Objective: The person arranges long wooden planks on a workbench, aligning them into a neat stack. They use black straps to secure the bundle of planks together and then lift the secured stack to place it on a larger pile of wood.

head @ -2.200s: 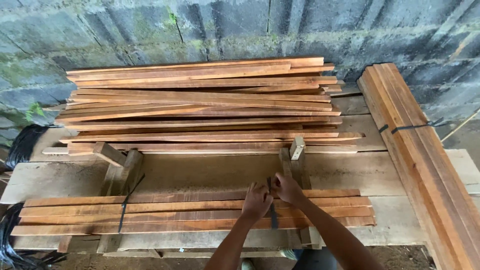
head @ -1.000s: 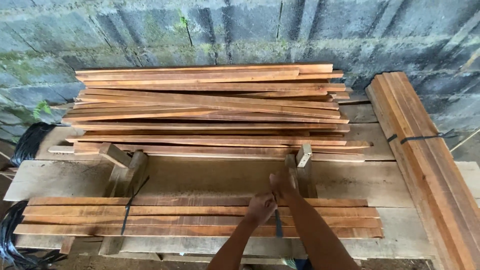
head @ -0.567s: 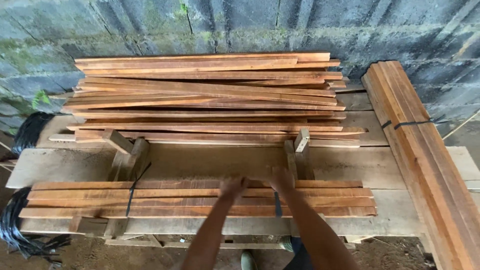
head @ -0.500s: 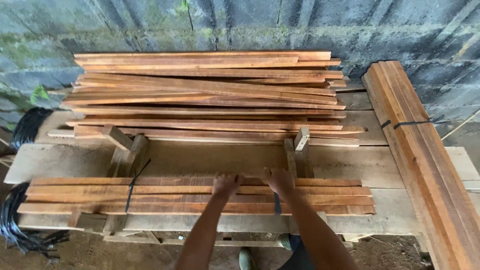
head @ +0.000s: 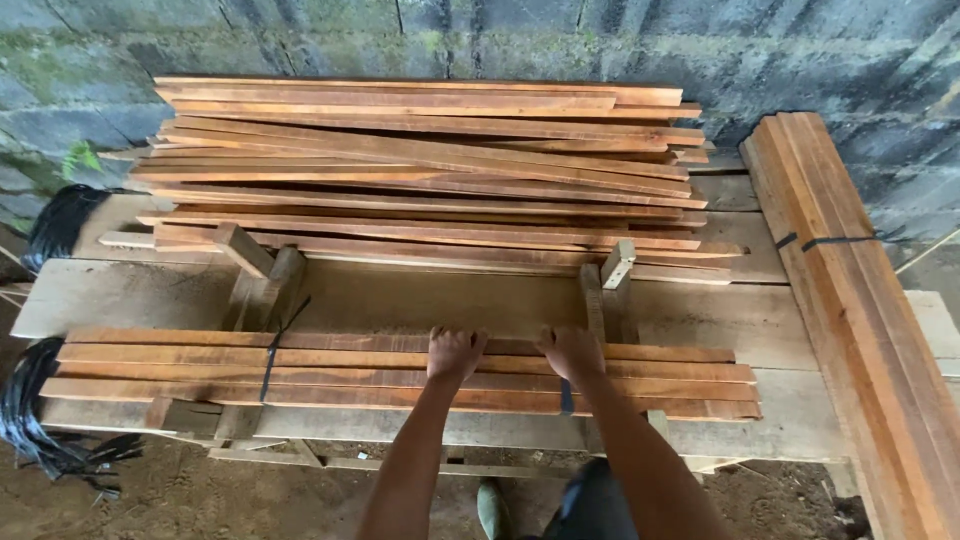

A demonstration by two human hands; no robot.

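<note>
Reddish-brown wooden slats point(head: 300, 365) lie in a flat bundle along the near edge of the plank counter point(head: 450, 305), bound by a dark strap point(head: 268, 362) near their left end. Both hands rest on top of the bundle, fingers curled over its far edge: the left hand point(head: 455, 352) beside the right hand point(head: 572, 350). Behind, a loose slat pile point(head: 420, 170) is stacked against the block wall point(head: 500, 40); a strapped bundle point(head: 850, 290) lies at the right.

A rough outdoor woodworking yard: stacked timber slats point(head: 420, 170) on a plank bench point(head: 480, 305) against a block wall point(head: 560, 40).
</note>
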